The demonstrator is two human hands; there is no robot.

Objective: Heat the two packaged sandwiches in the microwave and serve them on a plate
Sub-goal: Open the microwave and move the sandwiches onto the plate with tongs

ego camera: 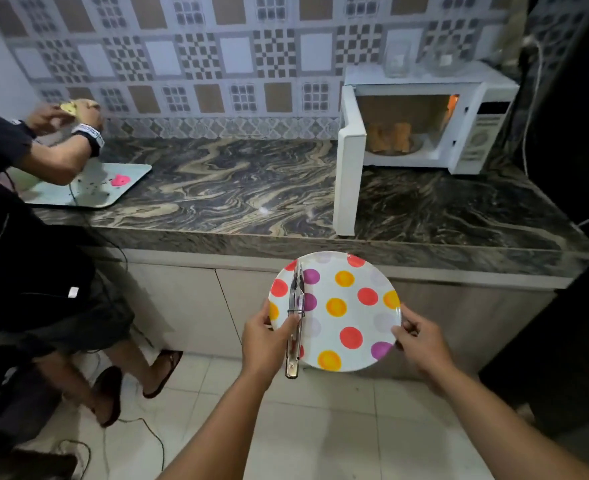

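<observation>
I hold a white plate (352,317) with red, orange and purple dots in front of the counter, below its edge. My left hand (267,337) grips the plate's left rim and pins metal tongs (295,317) against it. My right hand (421,341) holds the right rim. The white microwave (473,133) stands on the counter at the back right with its door (346,174) swung open to the left. Two browned sandwiches (392,138) stand upright inside on the turntable.
The dark marbled counter (234,192) runs left to right. Another person (26,237) stands at the left, handling food over a pale tray (113,183). Glass containers (421,60) sit on the microwave. A dark tall appliance (577,168) flanks the right. Cables lie on the tiled floor.
</observation>
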